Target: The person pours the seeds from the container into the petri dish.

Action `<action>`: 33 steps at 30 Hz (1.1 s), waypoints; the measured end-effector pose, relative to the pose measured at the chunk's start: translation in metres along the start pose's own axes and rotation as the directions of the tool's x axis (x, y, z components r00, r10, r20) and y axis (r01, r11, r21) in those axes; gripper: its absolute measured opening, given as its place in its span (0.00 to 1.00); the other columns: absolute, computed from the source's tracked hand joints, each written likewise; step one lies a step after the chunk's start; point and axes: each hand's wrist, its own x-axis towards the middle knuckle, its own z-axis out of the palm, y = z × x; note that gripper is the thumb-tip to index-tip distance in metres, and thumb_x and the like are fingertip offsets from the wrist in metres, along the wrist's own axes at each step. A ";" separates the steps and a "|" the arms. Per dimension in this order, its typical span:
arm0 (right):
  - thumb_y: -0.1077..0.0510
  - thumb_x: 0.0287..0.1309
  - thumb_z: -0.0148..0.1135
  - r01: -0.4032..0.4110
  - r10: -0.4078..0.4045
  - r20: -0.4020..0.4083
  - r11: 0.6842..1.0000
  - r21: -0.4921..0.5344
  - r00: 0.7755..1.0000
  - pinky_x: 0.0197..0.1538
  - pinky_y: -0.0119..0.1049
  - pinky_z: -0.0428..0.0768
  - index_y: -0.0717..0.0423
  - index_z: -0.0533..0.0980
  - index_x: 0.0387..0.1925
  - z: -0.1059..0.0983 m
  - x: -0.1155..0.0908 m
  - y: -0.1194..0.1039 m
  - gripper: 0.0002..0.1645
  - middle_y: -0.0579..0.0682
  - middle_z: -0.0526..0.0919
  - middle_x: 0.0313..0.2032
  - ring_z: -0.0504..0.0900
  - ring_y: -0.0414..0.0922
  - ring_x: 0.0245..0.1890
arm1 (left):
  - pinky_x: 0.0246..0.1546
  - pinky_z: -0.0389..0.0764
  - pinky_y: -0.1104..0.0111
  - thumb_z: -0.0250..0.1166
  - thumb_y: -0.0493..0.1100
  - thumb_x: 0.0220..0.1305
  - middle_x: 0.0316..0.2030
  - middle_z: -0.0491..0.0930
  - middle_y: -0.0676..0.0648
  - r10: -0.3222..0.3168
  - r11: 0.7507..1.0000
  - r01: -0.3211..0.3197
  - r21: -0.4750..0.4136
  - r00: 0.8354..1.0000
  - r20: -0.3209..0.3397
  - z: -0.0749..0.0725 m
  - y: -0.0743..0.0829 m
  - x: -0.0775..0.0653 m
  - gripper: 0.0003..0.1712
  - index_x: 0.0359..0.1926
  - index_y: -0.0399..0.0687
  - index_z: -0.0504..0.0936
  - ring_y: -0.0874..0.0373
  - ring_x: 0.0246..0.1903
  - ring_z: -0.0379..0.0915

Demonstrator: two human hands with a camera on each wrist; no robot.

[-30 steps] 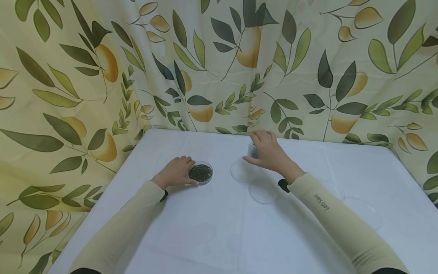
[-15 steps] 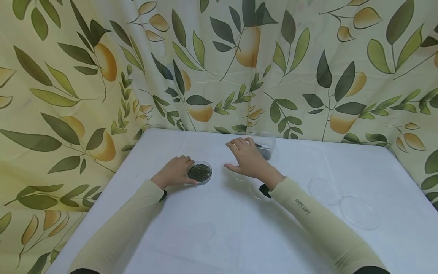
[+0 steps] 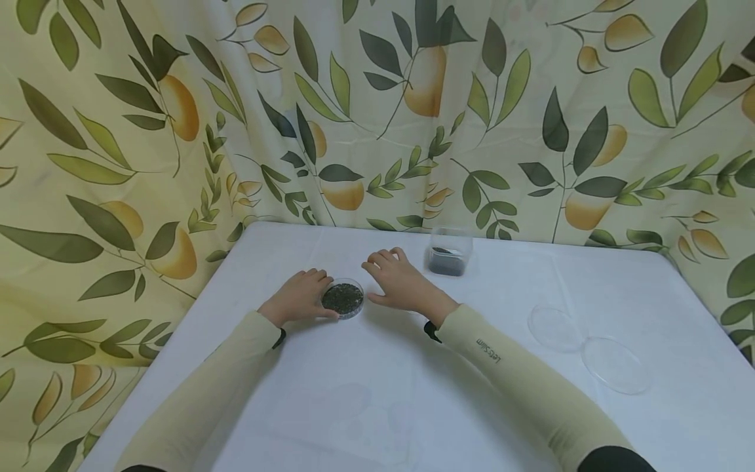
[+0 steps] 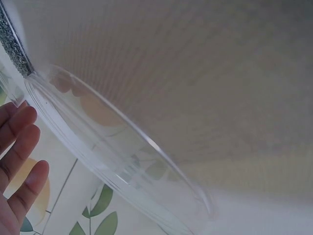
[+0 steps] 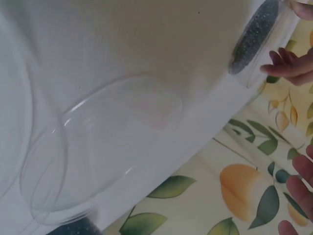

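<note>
My left hand (image 3: 297, 298) grips the left side of a clear round petri dish (image 3: 343, 299) filled with dark granules, thumb at the front and fingers at the back. The right wrist view shows this dish (image 5: 255, 36) and the left hand's fingers (image 5: 288, 68) around its side. Just right of the dish, my right hand (image 3: 407, 282) hovers with spread, loosely bent fingers and holds nothing. Clear round dishes (image 5: 107, 142) lie on the table by the right hand, mostly hidden behind its arm in the head view.
A clear box (image 3: 448, 252) with dark material in its bottom stands at the table's back edge. Two thin clear round pieces, a nearer one (image 3: 616, 365) and a farther one (image 3: 554, 328), lie at the right. A fruit-patterned curtain (image 3: 377, 131) hangs behind the white table (image 3: 354, 406).
My right hand has moved from beside the clear box leftward to near the filled dish, uncovering the box. The left hand and its dish have stayed in place.
</note>
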 end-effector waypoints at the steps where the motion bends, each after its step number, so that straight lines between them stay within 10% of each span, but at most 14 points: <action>1: 0.43 0.55 0.63 0.010 -0.010 0.011 1.000 -0.007 1.000 0.59 0.53 0.67 0.57 0.70 0.56 0.002 0.001 -0.001 0.33 0.54 0.75 0.52 0.71 0.51 0.56 | 0.52 0.75 0.55 0.61 0.74 0.47 0.52 0.76 0.41 0.001 1.000 -0.001 -0.002 1.000 -0.002 0.000 0.000 0.000 0.50 0.57 0.38 0.74 0.48 0.51 0.72; 33: 0.30 0.49 0.61 0.013 -0.028 0.321 0.999 0.049 0.947 0.58 0.48 0.66 0.58 0.71 0.59 0.032 0.034 -0.001 0.45 0.53 0.75 0.54 0.72 0.49 0.55 | 0.54 0.73 0.55 0.59 0.75 0.48 0.55 0.75 0.41 0.007 1.000 -0.007 -0.007 1.000 0.004 0.002 -0.003 -0.001 0.50 0.59 0.39 0.72 0.48 0.54 0.71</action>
